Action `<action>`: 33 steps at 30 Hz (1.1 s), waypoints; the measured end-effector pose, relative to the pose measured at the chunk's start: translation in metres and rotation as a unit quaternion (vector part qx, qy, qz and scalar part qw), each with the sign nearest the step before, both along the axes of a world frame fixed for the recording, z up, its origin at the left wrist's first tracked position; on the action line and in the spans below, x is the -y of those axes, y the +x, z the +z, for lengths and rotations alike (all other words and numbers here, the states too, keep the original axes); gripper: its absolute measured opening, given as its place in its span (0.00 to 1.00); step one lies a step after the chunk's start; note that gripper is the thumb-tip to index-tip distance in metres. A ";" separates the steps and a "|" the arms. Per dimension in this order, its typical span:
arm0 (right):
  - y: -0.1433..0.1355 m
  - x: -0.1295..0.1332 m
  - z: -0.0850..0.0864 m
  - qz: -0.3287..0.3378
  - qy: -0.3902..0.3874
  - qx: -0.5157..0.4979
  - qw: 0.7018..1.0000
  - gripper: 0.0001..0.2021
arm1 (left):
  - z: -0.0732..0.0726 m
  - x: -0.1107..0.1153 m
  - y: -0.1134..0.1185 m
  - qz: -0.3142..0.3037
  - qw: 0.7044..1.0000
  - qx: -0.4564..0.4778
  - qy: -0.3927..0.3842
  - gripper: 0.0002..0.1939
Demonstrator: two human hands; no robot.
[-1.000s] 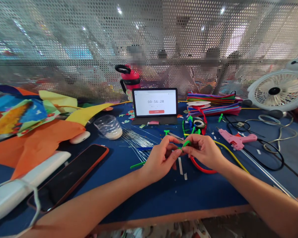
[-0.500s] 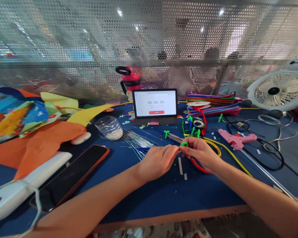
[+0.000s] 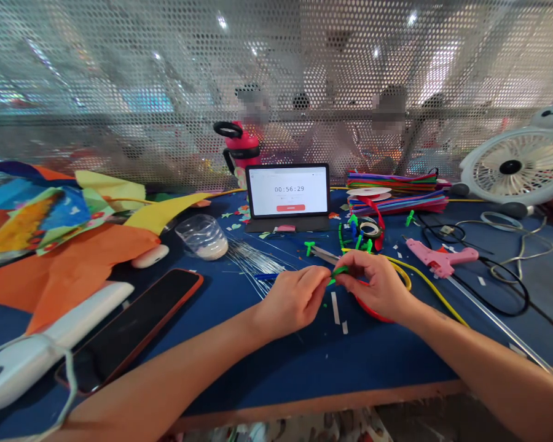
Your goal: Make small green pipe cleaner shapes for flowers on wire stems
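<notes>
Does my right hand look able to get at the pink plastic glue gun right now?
Probably yes: the pink plastic glue gun lies to the right of your right hand, with nothing visible on top. That hand pinches a green curved strip, though, so it would likely have to let go first.

Soft-looking and matt, this green strip (image 3: 340,270) in my right hand (image 3: 378,288)! Left of it, thin wires (image 3: 257,261) flash a metallic shine; farther left, the clear plastic cup (image 3: 198,233) gleams. Near left, the phone screen (image 3: 141,328) is glassy smooth. Right, smooth pink plastic on the glue gun (image 3: 442,258); far, a perforated metal panel (image 3: 276,73), dully shining.
</notes>
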State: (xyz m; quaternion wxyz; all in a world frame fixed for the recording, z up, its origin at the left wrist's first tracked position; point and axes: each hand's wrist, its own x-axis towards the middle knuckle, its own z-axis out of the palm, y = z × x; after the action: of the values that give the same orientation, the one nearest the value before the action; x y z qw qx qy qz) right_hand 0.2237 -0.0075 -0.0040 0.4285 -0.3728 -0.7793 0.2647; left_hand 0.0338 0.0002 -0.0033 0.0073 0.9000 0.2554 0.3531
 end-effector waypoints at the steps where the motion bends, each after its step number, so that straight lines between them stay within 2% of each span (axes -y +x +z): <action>1: 0.001 0.000 0.000 -0.002 0.043 0.017 0.999 0.02 | 0.003 0.002 0.001 -0.006 0.998 0.018 -0.053 0.06; 3: 0.004 -0.001 0.000 0.004 0.141 0.043 0.989 0.03 | 0.008 0.007 0.004 -0.018 0.982 0.054 -0.182 0.06; 4: 0.006 -0.001 0.001 0.010 0.197 0.055 0.979 0.04 | 0.011 0.009 0.005 -0.025 0.964 0.074 -0.256 0.07; 6: 0.012 -0.002 0.004 0.039 0.314 0.101 0.943 0.07 | 0.014 0.012 0.008 -0.052 0.902 0.120 -0.412 0.10; 8: 0.019 -0.003 0.008 0.085 0.419 0.168 0.888 0.08 | 0.015 0.013 0.011 -0.092 0.818 0.160 -0.545 0.13; 9: 0.022 -0.003 0.010 0.107 0.448 0.200 0.865 0.08 | 0.014 0.013 0.011 -0.111 0.781 0.173 -0.589 0.14; 10: 0.025 -0.004 0.011 0.122 0.451 0.225 0.855 0.08 | 0.014 0.013 0.011 -0.123 0.760 0.181 -0.612 0.15; 11: 0.027 -0.005 0.011 0.125 0.432 0.234 0.862 0.08 | 0.014 0.013 0.011 -0.127 0.759 0.182 -0.612 0.15; 12: 0.027 -0.006 0.010 0.114 0.394 0.221 0.885 0.08 | 0.014 0.012 0.010 -0.120 0.778 0.178 -0.590 0.14; 13: 0.027 -0.008 0.009 0.094 0.336 0.193 0.917 0.08 | 0.015 0.012 0.009 -0.105 0.814 0.169 -0.545 0.13; 15: 0.023 -0.010 0.005 0.056 0.188 0.091 0.976 0.10 | 0.015 0.012 0.006 -0.062 0.910 0.134 -0.388 0.09; 16: 0.021 -0.011 0.003 0.055 0.106 0.035 0.992 0.12 | 0.014 0.011 0.004 -0.041 0.951 0.108 -0.288 0.07; 17: 0.018 -0.011 0.001 0.069 0.031 -0.011 0.997 0.15 | 0.013 0.011 0.003 -0.026 0.979 0.079 -0.186 0.06; 18: 0.016 -0.010 0.001 0.094 -0.035 -0.043 0.994 0.18 | 0.011 0.010 0.002 -0.016 0.995 0.046 -0.091 0.06; 20: 0.011 -0.007 0.001 0.141 -0.113 -0.072 0.981 0.20 | 0.006 0.008 0.000 0.000 0.999 -0.014 0.053 0.06; 23: 0.005 -0.001 0.002 0.125 -0.121 -0.047 0.984 0.14 | -0.002 0.005 -0.001 0.024 0.987 -0.065 0.145 0.06; 26: 0.001 0.003 0.001 0.091 -0.044 0.003 0.995 0.07 | -0.002 0.006 0.000 0.025 0.989 -0.063 0.129 0.07; 28: 0.001 0.002 0.001 0.086 0.035 0.039 0.995 0.03 | 0.002 0.008 0.001 0.011 0.997 -0.037 0.061 0.07; 31: 0.007 -0.002 0.001 0.083 0.203 0.125 0.968 0.07 | 0.011 0.013 0.004 -0.014 0.990 0.024 -0.140 0.07; 32: 0.011 -0.004 0.002 0.085 0.256 0.167 0.948 0.09 | 0.014 0.014 0.006 -0.024 0.971 0.050 -0.233 0.07; 33: 0.015 -0.004 0.003 0.092 0.295 0.213 0.927 0.11 | 0.017 0.015 0.008 -0.039 0.938 0.075 -0.337 0.08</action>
State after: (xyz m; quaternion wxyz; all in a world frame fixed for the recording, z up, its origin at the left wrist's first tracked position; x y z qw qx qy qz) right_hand 0.2391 -0.0032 -0.0009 0.3168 -0.2040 -0.9260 -0.0241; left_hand 0.0416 -0.0148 0.0136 0.3432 0.8250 0.3227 0.3121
